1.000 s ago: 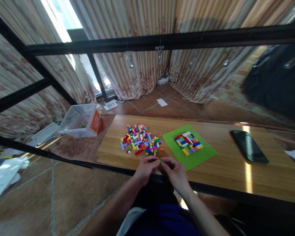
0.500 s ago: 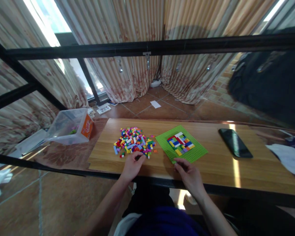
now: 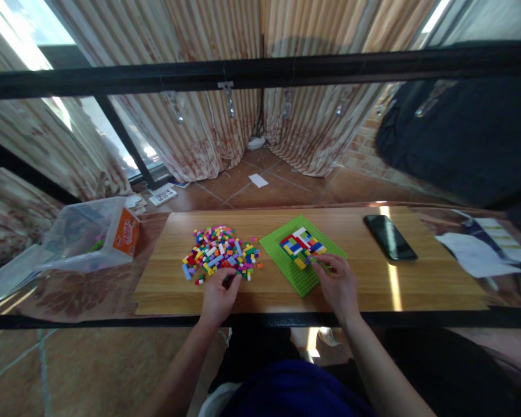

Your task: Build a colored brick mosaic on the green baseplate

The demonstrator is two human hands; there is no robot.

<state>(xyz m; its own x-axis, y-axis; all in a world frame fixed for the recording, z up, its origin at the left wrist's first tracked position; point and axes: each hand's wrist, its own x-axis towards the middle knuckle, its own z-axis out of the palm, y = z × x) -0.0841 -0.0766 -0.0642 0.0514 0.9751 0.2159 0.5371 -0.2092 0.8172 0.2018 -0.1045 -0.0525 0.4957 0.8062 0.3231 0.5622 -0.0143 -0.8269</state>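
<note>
A green baseplate lies turned at an angle on the wooden table, with a block of coloured toy bricks built up on it. My right hand is over the plate's near right side, its fingertips pinched at the edge of the built bricks. Whatever lies between those fingertips is too small to make out. My left hand rests at the near edge of a loose pile of toy bricks. Its thumb and fingers are curled together, and I cannot see what they hold.
A black phone lies on the table to the right. Beyond the right end are white papers. At the left stands a clear plastic box with an orange label. A dark metal bar crosses above the table.
My right hand has moved from the baseplate's near corner up to the built bricks. My left hand stays by the pile. The view has turned slightly right.
</note>
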